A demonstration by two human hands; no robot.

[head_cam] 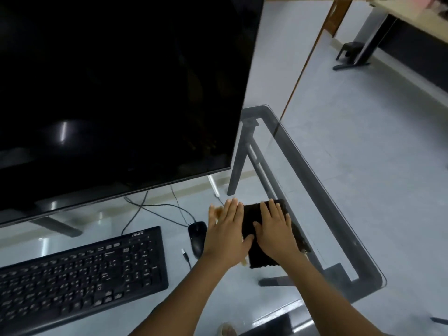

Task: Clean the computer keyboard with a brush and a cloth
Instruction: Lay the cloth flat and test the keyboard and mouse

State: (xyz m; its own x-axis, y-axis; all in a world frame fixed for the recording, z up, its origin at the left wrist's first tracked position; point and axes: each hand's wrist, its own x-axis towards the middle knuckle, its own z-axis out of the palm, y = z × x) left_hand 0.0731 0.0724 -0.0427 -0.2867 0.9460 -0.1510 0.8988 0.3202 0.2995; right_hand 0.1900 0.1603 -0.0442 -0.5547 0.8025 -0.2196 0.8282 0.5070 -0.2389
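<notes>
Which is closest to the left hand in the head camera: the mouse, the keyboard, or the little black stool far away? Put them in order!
From the left hand:
1. Mouse, right beside the hand, on its left on the glass desk.
2. Keyboard, further left, on the near part of the desk.
3. Stool, far off on the floor at the upper right.

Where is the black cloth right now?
In the head view, the cloth lies flat on the glass desk to the right of the mouse, under the left hand and right hand.
</notes>
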